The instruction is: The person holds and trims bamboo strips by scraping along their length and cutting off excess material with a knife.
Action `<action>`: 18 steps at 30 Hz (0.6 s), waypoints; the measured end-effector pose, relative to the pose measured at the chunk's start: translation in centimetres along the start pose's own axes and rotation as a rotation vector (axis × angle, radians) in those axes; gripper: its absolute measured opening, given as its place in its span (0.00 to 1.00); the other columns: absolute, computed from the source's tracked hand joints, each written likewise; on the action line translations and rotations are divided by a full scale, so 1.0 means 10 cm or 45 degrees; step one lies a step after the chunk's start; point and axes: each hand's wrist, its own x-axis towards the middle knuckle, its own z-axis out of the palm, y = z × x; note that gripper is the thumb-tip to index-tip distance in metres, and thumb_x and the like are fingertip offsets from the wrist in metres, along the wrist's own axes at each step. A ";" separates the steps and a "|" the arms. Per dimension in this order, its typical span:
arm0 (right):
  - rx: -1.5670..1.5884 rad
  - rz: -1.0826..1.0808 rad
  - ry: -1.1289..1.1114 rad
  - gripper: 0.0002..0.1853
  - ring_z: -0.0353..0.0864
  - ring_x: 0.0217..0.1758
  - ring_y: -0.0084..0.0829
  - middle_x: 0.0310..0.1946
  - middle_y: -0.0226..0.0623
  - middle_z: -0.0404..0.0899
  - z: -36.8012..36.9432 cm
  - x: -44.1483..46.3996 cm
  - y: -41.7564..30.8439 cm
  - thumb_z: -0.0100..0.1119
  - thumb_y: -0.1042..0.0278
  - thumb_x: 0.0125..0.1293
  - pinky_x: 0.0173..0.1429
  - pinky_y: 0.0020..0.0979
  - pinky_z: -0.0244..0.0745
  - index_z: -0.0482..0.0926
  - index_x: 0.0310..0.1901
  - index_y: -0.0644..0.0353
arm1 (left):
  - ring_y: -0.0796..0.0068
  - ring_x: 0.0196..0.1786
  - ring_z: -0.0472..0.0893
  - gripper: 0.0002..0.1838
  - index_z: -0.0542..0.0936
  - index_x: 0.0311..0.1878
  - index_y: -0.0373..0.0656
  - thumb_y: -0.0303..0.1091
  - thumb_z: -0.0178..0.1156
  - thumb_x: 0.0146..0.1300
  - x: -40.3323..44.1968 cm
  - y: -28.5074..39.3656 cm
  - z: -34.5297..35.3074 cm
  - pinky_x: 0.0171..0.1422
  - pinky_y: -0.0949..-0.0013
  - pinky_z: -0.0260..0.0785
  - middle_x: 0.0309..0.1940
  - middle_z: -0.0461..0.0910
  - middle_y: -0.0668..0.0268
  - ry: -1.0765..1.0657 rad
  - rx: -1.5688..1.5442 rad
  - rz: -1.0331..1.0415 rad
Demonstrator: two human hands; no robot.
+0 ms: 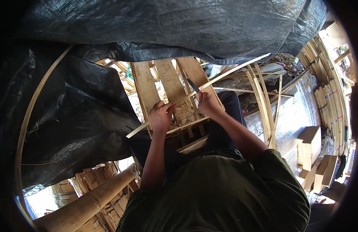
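Observation:
A long pale bamboo strip [237, 70] lies slantwise across a slatted wooden bench [166, 73], its lower end jutting past the bench's left edge. My left hand [160, 117] is closed round the strip near that lower end. In my right hand [209, 105] is a knife [193, 85], its dark blade pointing up and left against the strip. The handle is mostly hidden by my fingers. Small shavings or fibres show between my two hands.
Black plastic sheeting [70, 112] hangs at the left and overhead. Several upright bamboo strips [263, 104] stand to the right, with bundled strips [329, 102] and cardboard boxes [309, 145] beyond. A thick bamboo pole [90, 203] lies at lower left.

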 end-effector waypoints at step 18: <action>0.164 0.272 -0.304 0.18 0.77 0.18 0.46 0.15 0.44 0.72 -0.43 0.26 0.06 0.49 0.61 0.76 0.23 0.41 0.68 0.79 0.35 0.68 | 0.60 0.34 0.82 0.08 0.90 0.35 0.52 0.44 0.72 0.57 -0.02 -0.01 0.01 0.36 0.58 0.73 0.27 0.79 0.65 -0.010 0.009 -0.005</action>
